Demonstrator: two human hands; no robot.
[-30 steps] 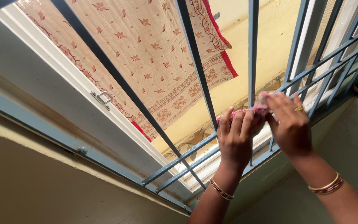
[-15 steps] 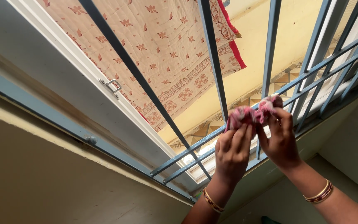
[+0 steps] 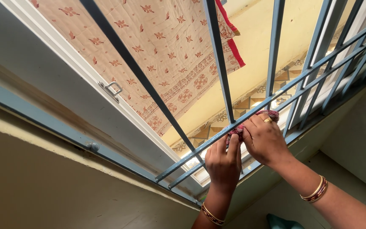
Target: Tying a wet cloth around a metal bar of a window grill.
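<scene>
Window grille (image 3: 217, 63) of blue-grey bars fronts a yellow wall and a hanging patterned sheet (image 3: 166, 55). Left hand (image 3: 223, 163) and right hand (image 3: 264, 140) both close on a pink cloth (image 3: 250, 123), pressed against the lower crossbar (image 3: 191, 159).

Both hands press a cloth (image 3: 238, 129) against the lower crossbar (image 3: 217, 140) of the window grille, the left hand (image 3: 223, 163) below and left of the right hand (image 3: 264, 140). Behind the bars hangs a sheet (image 3: 166, 55); a handle (image 3: 113, 90) sits on the window frame (image 3: 64, 91) at left.
</scene>
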